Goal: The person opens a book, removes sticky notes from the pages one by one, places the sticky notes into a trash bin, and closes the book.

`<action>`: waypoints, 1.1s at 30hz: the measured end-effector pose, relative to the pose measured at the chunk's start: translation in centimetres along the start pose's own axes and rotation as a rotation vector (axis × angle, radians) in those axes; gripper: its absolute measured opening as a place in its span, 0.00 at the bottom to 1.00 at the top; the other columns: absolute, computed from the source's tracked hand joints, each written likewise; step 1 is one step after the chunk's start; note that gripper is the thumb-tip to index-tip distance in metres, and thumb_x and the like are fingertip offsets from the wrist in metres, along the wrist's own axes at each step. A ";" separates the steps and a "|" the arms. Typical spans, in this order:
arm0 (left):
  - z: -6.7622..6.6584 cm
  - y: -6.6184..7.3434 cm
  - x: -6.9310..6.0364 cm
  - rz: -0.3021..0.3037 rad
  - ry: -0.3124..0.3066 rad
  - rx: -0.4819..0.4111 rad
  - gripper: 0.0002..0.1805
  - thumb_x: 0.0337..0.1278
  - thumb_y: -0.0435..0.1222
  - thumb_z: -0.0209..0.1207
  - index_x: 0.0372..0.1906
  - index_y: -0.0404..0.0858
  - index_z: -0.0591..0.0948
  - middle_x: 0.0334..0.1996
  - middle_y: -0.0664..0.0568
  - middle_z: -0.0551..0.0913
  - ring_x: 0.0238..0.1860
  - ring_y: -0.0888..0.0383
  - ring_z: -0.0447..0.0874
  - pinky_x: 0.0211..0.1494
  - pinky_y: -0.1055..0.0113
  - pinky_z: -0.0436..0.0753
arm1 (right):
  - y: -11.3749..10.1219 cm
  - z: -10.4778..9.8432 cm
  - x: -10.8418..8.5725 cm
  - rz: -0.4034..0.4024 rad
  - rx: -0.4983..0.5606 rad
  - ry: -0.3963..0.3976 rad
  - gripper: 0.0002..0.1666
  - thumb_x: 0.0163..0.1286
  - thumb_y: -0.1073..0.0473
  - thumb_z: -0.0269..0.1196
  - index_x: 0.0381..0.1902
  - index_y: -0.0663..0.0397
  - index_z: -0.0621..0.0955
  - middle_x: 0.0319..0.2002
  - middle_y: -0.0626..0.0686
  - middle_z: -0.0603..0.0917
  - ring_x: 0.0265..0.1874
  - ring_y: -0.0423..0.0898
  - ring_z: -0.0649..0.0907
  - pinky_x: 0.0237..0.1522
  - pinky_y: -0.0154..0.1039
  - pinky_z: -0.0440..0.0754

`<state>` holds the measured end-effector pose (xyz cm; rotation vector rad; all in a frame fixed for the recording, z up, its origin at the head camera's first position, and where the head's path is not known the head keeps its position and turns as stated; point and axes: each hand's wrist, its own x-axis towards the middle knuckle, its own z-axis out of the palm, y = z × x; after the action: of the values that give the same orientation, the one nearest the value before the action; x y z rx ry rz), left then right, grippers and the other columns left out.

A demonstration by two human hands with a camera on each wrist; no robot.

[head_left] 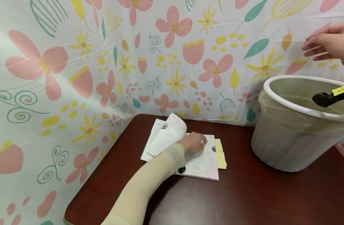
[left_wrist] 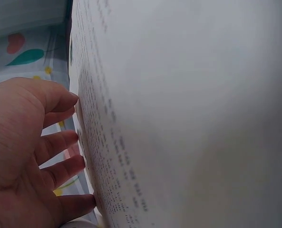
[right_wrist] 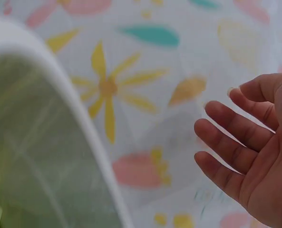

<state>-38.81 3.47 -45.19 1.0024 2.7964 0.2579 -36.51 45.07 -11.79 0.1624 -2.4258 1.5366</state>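
An open book point(head_left: 198, 162) lies on the table, with a few of its left-hand pages point(head_left: 172, 132) standing up in a curve. My left hand point(head_left: 193, 142) rests on the right-hand page. In the left wrist view its slightly bent, spread fingertips touch the printed page point(left_wrist: 117, 142) and hold nothing. Yellow sticky notes point(head_left: 221, 160) stick out past the book's right edge. My right hand point(head_left: 333, 43) is raised in the air above the bin point(head_left: 290, 143), its fingers loosely bent and apart. In the right wrist view nothing lies between those fingers point(right_wrist: 231, 152).
The grey bin has a white rim point(head_left: 273, 82) and a clear plastic liner; it stands on the right of the dark red table point(head_left: 245, 193). A flower-patterned curtain point(head_left: 127, 47) hangs behind and to the left. A black wrist camera point(head_left: 323, 99) with a yellow label shows before the bin's opening.
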 end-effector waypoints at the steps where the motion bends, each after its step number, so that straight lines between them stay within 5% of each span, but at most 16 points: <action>1: 0.0 0.0 0.0 -0.001 0.004 0.001 0.21 0.72 0.42 0.55 0.66 0.54 0.81 0.68 0.61 0.79 0.73 0.51 0.72 0.76 0.59 0.72 | -0.9 0.7 -0.4 -0.038 0.007 0.000 0.14 0.81 0.59 0.53 0.39 0.39 0.84 0.26 0.31 0.89 0.23 0.29 0.87 0.22 0.26 0.81; 8: -0.3 0.2 -0.1 0.003 0.021 0.003 0.21 0.71 0.42 0.56 0.65 0.53 0.82 0.67 0.60 0.81 0.72 0.52 0.74 0.76 0.60 0.72 | -5.9 6.5 -3.9 -0.231 -0.069 -0.022 0.08 0.76 0.62 0.61 0.42 0.50 0.87 0.30 0.33 0.90 0.28 0.29 0.87 0.31 0.20 0.81; 11: -0.5 0.3 -0.3 0.014 0.024 -0.004 0.21 0.71 0.41 0.56 0.65 0.52 0.82 0.66 0.60 0.81 0.72 0.52 0.75 0.75 0.60 0.73 | -6.9 9.1 -5.7 -0.308 -0.154 -0.050 0.07 0.75 0.61 0.62 0.44 0.51 0.87 0.31 0.32 0.90 0.30 0.28 0.87 0.36 0.17 0.79; 15: -0.7 0.3 -0.3 0.029 0.031 0.005 0.20 0.72 0.40 0.55 0.65 0.51 0.82 0.66 0.60 0.81 0.71 0.52 0.76 0.74 0.60 0.74 | -7.3 12.5 -7.9 -0.443 -0.139 -0.091 0.08 0.73 0.65 0.63 0.45 0.61 0.87 0.32 0.35 0.91 0.32 0.30 0.88 0.39 0.17 0.79; 19: -0.7 0.3 -0.2 0.035 0.036 0.019 0.20 0.71 0.40 0.55 0.65 0.52 0.82 0.66 0.60 0.81 0.70 0.54 0.77 0.73 0.61 0.75 | -6.8 15.7 -10.2 -0.544 -0.073 -0.146 0.08 0.71 0.71 0.64 0.44 0.70 0.86 0.34 0.41 0.92 0.34 0.33 0.89 0.38 0.21 0.83; 25: -0.4 0.2 -0.2 0.036 0.029 0.009 0.21 0.72 0.41 0.54 0.65 0.53 0.82 0.67 0.61 0.80 0.71 0.54 0.75 0.73 0.61 0.75 | -4.6 19.3 -12.7 -0.608 -0.077 -0.254 0.09 0.71 0.73 0.61 0.45 0.69 0.86 0.38 0.42 0.92 0.35 0.33 0.89 0.36 0.23 0.83; 33: -0.5 -0.2 -0.1 -0.002 0.029 -0.032 0.21 0.72 0.42 0.55 0.65 0.53 0.81 0.67 0.60 0.81 0.73 0.52 0.73 0.75 0.59 0.73 | -0.1 22.9 -14.0 -0.518 -0.066 -0.252 0.09 0.71 0.71 0.63 0.46 0.66 0.87 0.38 0.38 0.90 0.37 0.30 0.87 0.37 0.22 0.81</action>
<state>-38.97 3.19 -44.70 0.9967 2.8099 0.3182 -26.72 23.79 -24.87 0.9390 -2.3441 1.2553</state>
